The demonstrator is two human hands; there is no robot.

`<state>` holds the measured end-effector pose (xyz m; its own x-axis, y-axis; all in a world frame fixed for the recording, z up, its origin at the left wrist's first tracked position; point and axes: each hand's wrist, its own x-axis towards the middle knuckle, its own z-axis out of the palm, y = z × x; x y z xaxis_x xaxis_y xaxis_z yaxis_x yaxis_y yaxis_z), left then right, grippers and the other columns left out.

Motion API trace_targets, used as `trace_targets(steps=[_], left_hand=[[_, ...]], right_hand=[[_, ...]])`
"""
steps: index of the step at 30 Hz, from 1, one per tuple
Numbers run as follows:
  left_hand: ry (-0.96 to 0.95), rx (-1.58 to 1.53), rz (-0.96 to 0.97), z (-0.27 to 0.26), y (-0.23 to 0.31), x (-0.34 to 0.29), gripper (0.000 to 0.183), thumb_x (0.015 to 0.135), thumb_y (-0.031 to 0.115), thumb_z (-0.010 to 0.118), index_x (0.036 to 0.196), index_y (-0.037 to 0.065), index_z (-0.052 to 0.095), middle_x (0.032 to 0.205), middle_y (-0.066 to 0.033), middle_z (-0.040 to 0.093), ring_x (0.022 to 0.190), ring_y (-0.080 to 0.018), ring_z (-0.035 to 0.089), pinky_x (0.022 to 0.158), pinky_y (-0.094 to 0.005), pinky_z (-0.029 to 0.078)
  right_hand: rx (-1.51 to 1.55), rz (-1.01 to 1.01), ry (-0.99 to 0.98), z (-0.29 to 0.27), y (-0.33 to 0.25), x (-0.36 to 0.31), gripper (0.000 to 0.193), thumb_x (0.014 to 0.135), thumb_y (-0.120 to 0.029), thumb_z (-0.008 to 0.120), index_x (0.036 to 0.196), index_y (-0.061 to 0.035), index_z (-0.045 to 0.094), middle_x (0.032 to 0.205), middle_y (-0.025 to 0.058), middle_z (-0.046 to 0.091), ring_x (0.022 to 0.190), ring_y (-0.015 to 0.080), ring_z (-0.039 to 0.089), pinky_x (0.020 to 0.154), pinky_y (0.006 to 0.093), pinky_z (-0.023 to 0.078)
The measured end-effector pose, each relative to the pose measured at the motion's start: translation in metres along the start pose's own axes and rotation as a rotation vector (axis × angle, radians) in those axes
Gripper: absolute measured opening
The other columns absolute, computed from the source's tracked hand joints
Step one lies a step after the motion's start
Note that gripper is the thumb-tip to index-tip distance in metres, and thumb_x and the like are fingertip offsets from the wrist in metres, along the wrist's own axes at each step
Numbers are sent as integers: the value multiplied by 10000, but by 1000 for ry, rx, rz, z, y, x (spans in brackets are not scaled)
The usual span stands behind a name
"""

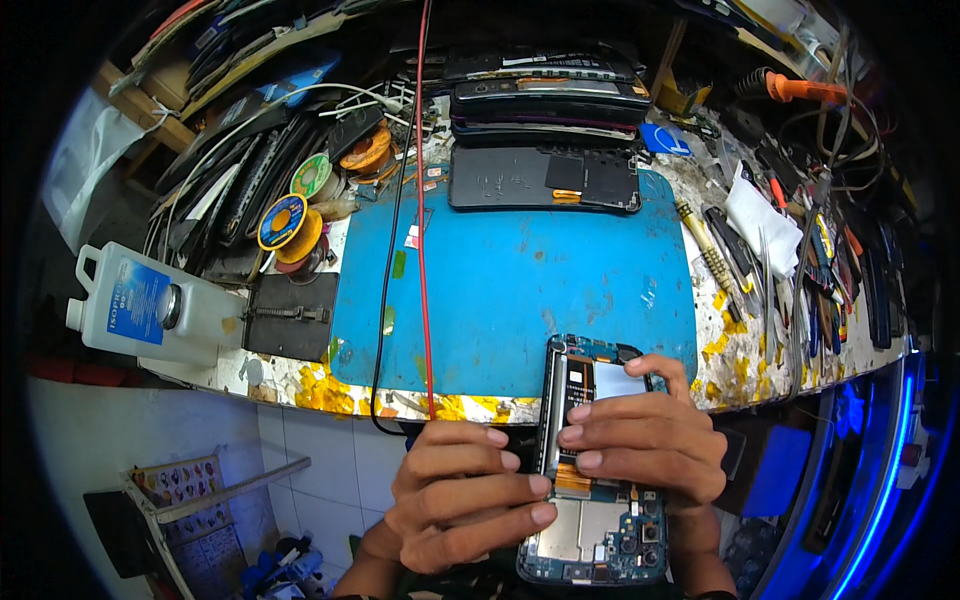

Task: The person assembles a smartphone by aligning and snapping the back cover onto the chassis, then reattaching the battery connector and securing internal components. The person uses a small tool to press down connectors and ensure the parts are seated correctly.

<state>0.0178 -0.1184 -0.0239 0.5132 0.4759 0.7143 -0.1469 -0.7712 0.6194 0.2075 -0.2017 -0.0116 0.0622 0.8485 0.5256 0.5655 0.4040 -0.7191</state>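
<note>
An opened smartphone (580, 530) is tilted over the front edge of the bench, its insides facing up. Its battery, orange flex cables, blue-green circuit board and camera modules show. My right hand (645, 435) wraps the right side of the phone, with several fingers lying across the battery and the index finger bent at the upper corner. Along the opposite edge, my left hand (465, 500) is curled with its lower fingertips against the phone's left side. Both thumbs are hidden.
A blue work mat (520, 280) covers the bench middle. Stacked phones (545, 180) lie behind it. Solder spools (283, 222) and a white bottle (130, 305) stand left; tweezers, screwdrivers and a white cloth (762, 220) lie right. A red cable (422, 200) hangs across the mat.
</note>
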Motion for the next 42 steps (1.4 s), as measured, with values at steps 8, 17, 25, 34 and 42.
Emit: trace_targets(steps=[8,17,25,34,42], left_hand=[[-36,31,-39,-1,0,-14,128,816,195,704,925,207,637,906,64,576,900,-131,522,819,-334,489],[156,-36,86,13,-15,-28,93,788,176,728,849,194,661,833,70,597,899,-119,543,770,-298,468],[23,-45,58,3,-12,-26,114,784,165,730,867,199,659,870,70,616,934,-122,546,789,-305,467],[86,51,86,6,-13,-20,182,833,207,691,990,240,605,985,57,596,1002,-157,522,869,-399,447],[-68,103,-65,0,0,-13,223,836,214,693,1009,243,555,972,77,558,960,-148,503,942,-453,415]], right_hand=[[-22,38,-24,5,5,-2,174,802,-204,715,971,-166,736,1038,-23,731,1047,152,673,1008,429,387],[-39,88,-45,7,4,-5,140,825,-173,700,954,-216,736,1015,-60,734,1044,119,671,988,423,408],[-36,90,-40,7,4,-7,156,834,-175,698,983,-208,729,1019,-50,735,1038,121,674,1008,439,395],[1,92,-3,8,3,-3,170,824,-194,699,991,-201,727,1033,-39,731,1051,153,674,1045,470,372],[-139,99,-24,8,7,1,261,784,-188,755,1036,-131,714,1047,0,728,1064,166,672,1076,468,319]])
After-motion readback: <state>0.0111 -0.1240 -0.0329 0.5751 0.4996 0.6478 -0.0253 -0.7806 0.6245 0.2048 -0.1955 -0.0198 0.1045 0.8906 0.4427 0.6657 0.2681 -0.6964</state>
